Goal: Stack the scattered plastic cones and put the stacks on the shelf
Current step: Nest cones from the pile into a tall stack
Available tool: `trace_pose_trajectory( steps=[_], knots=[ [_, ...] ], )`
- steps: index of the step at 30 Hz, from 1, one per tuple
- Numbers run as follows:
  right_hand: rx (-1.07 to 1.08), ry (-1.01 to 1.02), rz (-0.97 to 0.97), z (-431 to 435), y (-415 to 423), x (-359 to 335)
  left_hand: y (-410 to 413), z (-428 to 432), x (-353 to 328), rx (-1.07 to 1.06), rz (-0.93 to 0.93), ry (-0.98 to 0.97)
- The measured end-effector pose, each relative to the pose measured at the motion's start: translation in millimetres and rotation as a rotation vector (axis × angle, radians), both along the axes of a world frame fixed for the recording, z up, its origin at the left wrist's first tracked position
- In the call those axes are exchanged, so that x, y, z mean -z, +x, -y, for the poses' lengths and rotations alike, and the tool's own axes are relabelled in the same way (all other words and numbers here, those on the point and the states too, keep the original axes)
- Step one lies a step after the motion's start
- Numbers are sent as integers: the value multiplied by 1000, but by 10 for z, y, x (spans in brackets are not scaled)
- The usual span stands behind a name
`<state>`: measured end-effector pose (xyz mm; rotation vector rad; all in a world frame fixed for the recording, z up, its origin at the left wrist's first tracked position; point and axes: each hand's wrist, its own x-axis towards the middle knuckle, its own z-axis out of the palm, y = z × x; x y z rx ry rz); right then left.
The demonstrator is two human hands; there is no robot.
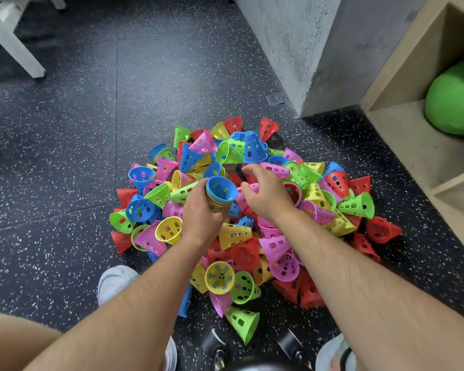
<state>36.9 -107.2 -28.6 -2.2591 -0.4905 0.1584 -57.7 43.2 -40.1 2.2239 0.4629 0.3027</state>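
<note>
Building a stack over the cone heap

The left hand (198, 212) grips a short stack (221, 192) of nested cones, its open mouth turned up, probably so the next one can drop in, above the middle of the heap (233, 234) on the floor (65, 156). Just beside it the right hand (265, 194) hovers, fingers loose and holding nothing. The shelf (402, 145) at the floor's right edge shows a green roll (456, 103) and no stacks.
</note>
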Motion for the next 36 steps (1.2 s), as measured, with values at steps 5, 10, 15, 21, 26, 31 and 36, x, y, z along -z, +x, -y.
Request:
trace_pose_trajectory(
  steps=[5, 10, 15, 21, 26, 31, 36],
  knots=[
    [-272, -569, 93, -106, 41, 126, -138, -96, 47, -16, -49, 13],
    [-321, -827, 177, -234, 28, 237, -230, -123, 82, 1, -76, 37],
    [-304, -846, 242, -278, -32, 320, -258, -157, 113, 17, -76, 63],
    [-198, -536, 162, -137, 52, 199, -227, -144, 134, 33, -70, 69],
    [184, 185, -195, -167, 59, -106, -143, -103, 137, 43, -78, 44],
    [169, 418, -353, -222, -67, -262, -100, -41, 141, 48, -61, 34],
    [-69, 167, -335, -199, -238, -84, -135, -38, 135, 51, -16, 14]
  ],
)
